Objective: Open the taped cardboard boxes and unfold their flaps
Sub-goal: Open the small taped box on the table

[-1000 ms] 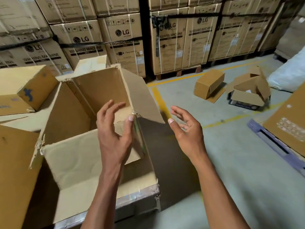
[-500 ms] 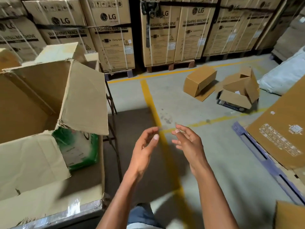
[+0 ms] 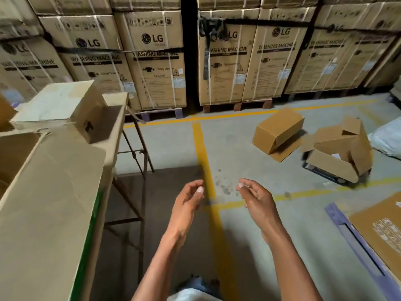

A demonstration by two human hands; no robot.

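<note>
From the head view, the left hand point(image 3: 188, 203) is hanging in the air over the floor point(image 3: 249, 224) with its fingers loosely curled, holding nothing. The right hand point(image 3: 256, 198) is floating just beside it, apart from it, fingers also loosely bent and holding nothing. At the left, an opened box point(image 3: 50, 192) is sitting on a table point(image 3: 117, 131), its big flap point(image 3: 56, 177) folding outward toward the person; a green patch is showing along its lower edge. A smaller box point(image 3: 65, 109) is lying behind it on the same table. Out on the floor, a closed box point(image 3: 278, 131) is lying on its side, and near it a box with loose flaps point(image 3: 340, 153) is resting open. Tall washing machine cartons point(image 3: 156, 61) are standing along the back.
</note>
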